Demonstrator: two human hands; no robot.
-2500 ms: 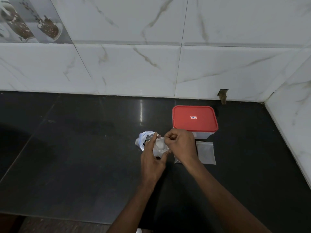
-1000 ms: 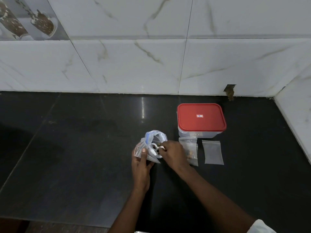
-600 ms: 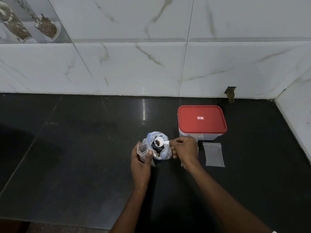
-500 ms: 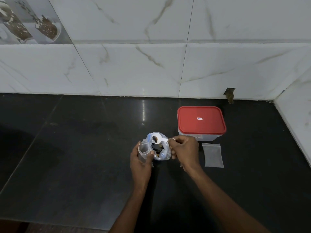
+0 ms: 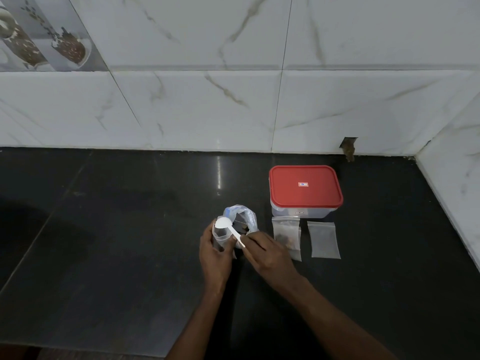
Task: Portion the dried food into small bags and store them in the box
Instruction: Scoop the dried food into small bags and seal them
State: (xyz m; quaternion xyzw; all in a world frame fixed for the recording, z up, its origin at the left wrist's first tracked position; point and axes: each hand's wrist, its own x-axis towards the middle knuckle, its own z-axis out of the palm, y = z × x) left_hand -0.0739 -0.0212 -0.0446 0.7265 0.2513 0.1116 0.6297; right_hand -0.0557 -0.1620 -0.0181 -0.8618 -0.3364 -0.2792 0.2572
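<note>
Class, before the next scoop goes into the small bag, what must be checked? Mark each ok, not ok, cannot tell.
1. The left hand holds the small bag open: ok.
2. The right hand grips the spoon: ok.
3. The spoon is emptied: ok.
4. The big bag stands open: ok.
5. The box has its lid off: not ok, it is on.
6. The filled bag is sealed: cannot tell.

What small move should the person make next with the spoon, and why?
Probably dip the spoon into the large bag for a fresh scoop. The right hand holds it over the mouth of the small bag that the left hand grips, and its bowl looks white and empty.
</note>
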